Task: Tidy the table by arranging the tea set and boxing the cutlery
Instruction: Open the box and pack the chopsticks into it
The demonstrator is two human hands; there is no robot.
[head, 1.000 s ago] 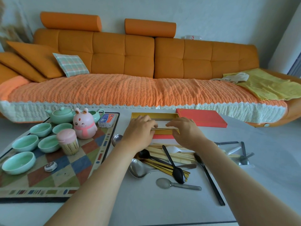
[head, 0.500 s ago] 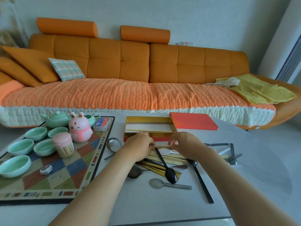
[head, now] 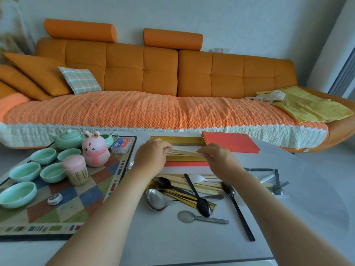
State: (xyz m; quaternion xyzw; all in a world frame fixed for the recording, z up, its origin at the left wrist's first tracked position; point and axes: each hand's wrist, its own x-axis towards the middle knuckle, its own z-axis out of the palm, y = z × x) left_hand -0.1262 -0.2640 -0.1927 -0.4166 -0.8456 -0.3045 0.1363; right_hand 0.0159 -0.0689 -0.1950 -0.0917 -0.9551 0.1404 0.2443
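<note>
**Left grip and right grip brought chopsticks over the box**

Each grip pinched one end of a small bundle of pale wooden chopsticks, fingers curled round it, and held it level across the open gold-lined box at the upper centre of the frame. The bundle hung over the box's near side and was not yet laid inside. Whether it touched the rim could not be told.

Half a second earlier both grips were lower in the frame, at the near wall of the box, gathering sticks from the cutlery pile. They had since moved up to roughly where they were a second ago. This looked like another load going in, so the boxing was under way but far from done. The pile of chopsticks, black spoons and metal spoons lay on the desk at lower centre, just below the box. The red lid lay off, just right of the box.

At the left of the frame the green teapot and cups stood on the patterned mat, placed as in the earlier frames.
</note>
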